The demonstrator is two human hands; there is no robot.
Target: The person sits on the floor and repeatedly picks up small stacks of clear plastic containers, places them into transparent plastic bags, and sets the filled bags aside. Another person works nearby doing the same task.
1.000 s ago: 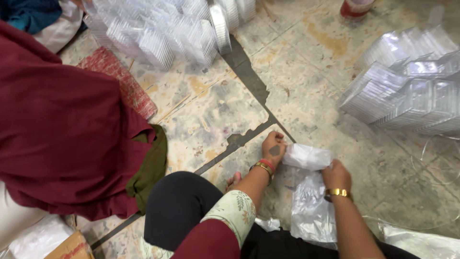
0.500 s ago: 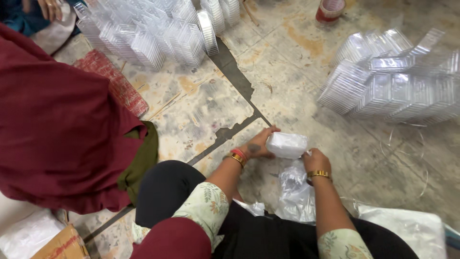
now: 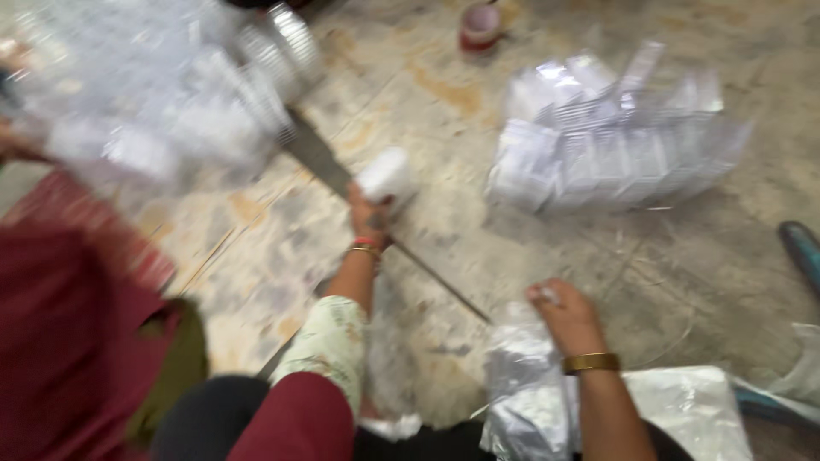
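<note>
Nearest, the right hand (image 3: 568,320) pinches the crinkled plastic bag (image 3: 521,384) at its mouth, keeping it upright in the lap. Farther out, the left hand (image 3: 369,218) grips a small white container (image 3: 386,175), arm stretched toward the clear-container heap (image 3: 154,102); another pile (image 3: 606,141) lies beyond on the floor (image 3: 512,256).

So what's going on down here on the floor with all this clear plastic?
A person sits on the tiled floor. Their left hand is stretched forward holding a small white, box-like container out toward a big heap of clear plastic containers. The right hand rests by a crinkly plastic bag near their lap. A second pile of clear containers lies to the right. The picture is blurred, so finer detail is unclear.
</note>
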